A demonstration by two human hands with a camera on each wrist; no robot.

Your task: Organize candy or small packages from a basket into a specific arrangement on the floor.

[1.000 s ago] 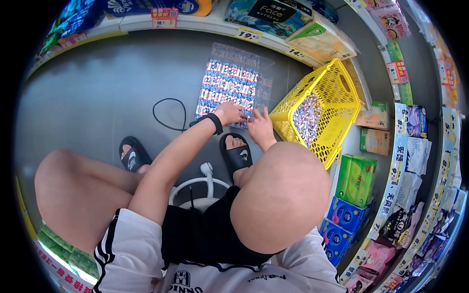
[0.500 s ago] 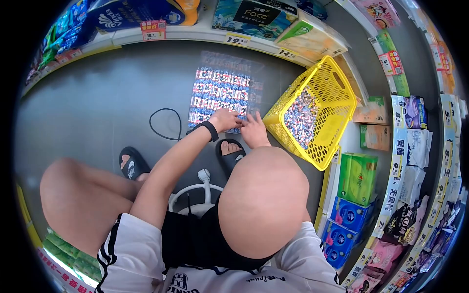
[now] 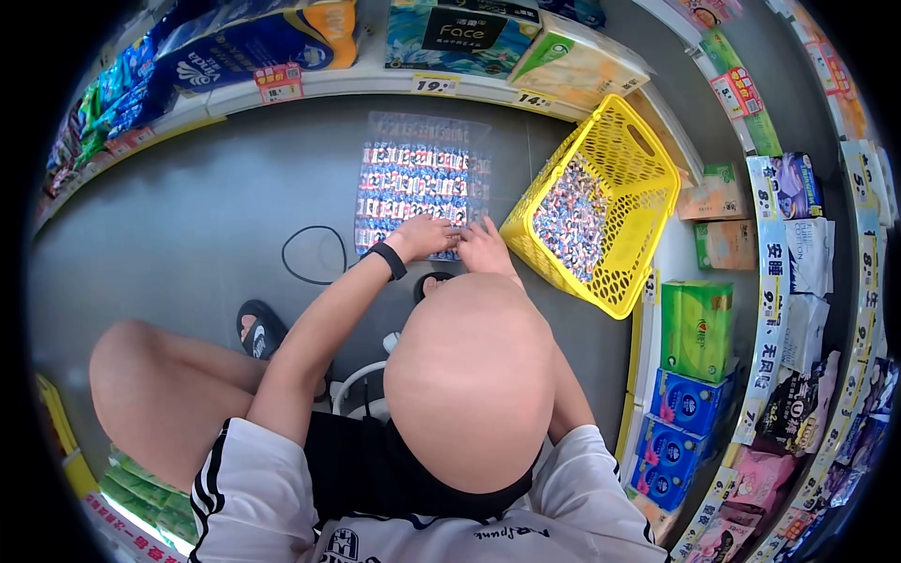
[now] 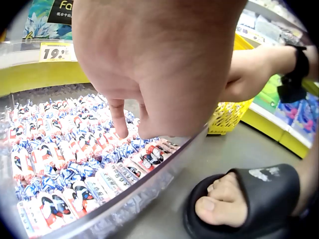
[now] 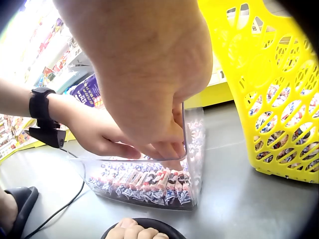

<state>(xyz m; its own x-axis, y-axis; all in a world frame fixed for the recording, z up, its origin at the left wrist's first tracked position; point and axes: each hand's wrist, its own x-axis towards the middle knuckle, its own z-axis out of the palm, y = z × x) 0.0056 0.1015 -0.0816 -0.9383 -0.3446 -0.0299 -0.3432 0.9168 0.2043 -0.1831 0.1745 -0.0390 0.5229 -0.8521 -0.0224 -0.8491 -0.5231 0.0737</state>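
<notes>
candy box (image 3: 413, 130), basket (image 3: 535, 251) beside, knee (image 3: 469, 375) partly hiding arm (image 3: 566, 389)

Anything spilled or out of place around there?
No spill seen: the candy is in the bin and basket. Only the black cable looks odd: it loops loosely left of the bin and might snag.

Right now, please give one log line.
left hand: over clear box; right hand: at box corner; boxed candies: in rows; yellow basket: beside box
</notes>
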